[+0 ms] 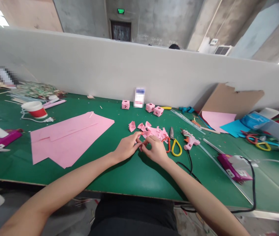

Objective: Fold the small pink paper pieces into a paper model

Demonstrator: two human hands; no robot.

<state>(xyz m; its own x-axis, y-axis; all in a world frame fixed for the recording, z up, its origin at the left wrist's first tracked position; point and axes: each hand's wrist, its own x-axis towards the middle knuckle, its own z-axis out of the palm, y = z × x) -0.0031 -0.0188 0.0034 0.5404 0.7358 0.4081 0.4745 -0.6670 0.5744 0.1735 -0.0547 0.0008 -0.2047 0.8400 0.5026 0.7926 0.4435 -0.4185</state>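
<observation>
My left hand [127, 146] and my right hand [155, 149] meet over the green table [129, 173], fingers pinched together on a small pink paper piece [144, 139]. Just beyond them lies a heap of small pink paper pieces [154, 131]. Three small pink paper cubes [125, 104] stand farther back near the partition. A large pink paper sheet [68, 136] lies flat to the left of my left hand.
Scissors with yellow and red handles [175, 144] and a pink glue gun [190, 139] lie right of my right hand. A purple glue gun [233, 165] sits near the right front. A red and white cup [34, 109] stands at the left. Cardboard [230, 98] leans on the partition.
</observation>
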